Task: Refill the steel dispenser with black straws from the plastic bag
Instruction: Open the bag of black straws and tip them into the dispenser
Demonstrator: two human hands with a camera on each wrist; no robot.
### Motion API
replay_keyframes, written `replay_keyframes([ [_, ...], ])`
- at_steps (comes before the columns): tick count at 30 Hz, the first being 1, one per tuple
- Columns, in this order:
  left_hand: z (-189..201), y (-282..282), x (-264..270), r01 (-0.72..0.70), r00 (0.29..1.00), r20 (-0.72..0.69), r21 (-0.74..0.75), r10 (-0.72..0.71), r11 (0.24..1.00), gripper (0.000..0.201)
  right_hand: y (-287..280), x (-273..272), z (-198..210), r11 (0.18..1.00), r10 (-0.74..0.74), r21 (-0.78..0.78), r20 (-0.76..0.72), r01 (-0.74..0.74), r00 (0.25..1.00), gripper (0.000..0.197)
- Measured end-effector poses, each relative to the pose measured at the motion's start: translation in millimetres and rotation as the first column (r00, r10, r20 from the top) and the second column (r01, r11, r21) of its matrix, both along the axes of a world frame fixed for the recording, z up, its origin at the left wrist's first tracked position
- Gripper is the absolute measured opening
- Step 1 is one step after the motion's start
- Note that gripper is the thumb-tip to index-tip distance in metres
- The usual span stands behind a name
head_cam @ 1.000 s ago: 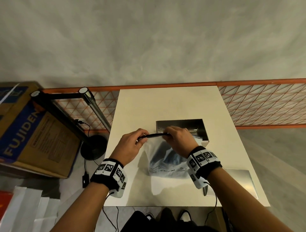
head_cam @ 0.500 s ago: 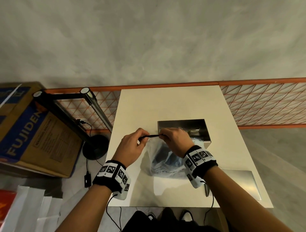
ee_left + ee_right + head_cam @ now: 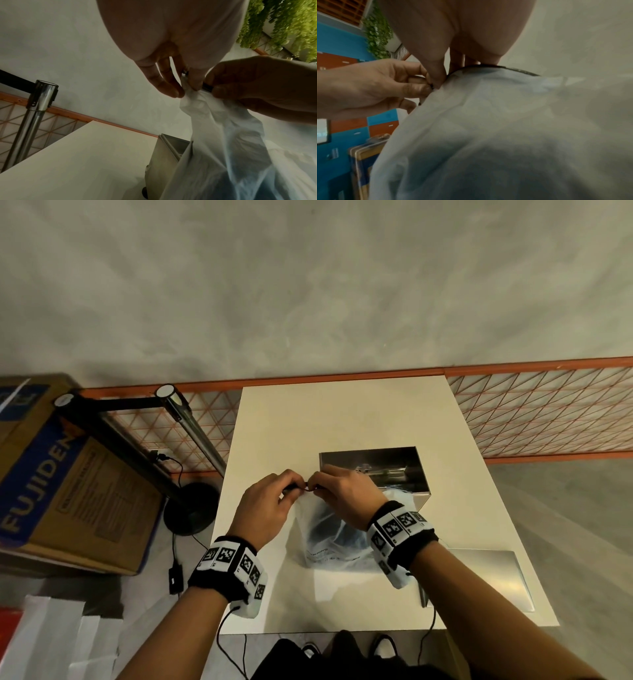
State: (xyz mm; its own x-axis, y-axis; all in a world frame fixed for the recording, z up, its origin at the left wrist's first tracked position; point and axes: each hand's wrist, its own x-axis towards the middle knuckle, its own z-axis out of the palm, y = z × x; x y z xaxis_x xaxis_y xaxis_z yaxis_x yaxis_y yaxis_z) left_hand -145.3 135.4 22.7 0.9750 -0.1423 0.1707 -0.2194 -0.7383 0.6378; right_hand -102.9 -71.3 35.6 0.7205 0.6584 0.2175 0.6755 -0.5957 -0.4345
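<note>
While both hands pinch the dark top edge of the plastic bag (image 3: 334,537), left hand (image 3: 265,510) and right hand (image 3: 346,494) sit fingertip to fingertip above the tabletop (image 3: 342,419). Bag hangs lifted, its lower part on the tabletop, just in front of the open steel dispenser (image 3: 373,470). Dark contents show through; straws not clearly made out. Flat steel lid (image 3: 486,580) lies at right.

Both hands meet fingertip to fingertip, left hand (image 3: 265,510) and right hand (image 3: 346,494) pinching (wrists banded).
</note>
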Motion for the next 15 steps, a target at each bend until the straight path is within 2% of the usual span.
replay_keyframes([
  [8,3,22,2,-0.114,0.993,0.0,0.101,0.115,0.988,0.012,-46,17,-6,0.994,-0.096,-0.046,0.01,0.096,0.995,0.017],
  [13,11,2,8,0.13,0.992,-0.002,0.097,-0.13,0.987,0.022,-45,11,7,0.997,-0.068,-0.032,0.101,0.072,0.993,0.015],
  [15,11,1,12,0.11,0.994,0.005,0.099,-0.112,0.989,0.024,-49,10,11,0.997,-0.064,-0.032,0.113,0.068,0.991,0.015],
])
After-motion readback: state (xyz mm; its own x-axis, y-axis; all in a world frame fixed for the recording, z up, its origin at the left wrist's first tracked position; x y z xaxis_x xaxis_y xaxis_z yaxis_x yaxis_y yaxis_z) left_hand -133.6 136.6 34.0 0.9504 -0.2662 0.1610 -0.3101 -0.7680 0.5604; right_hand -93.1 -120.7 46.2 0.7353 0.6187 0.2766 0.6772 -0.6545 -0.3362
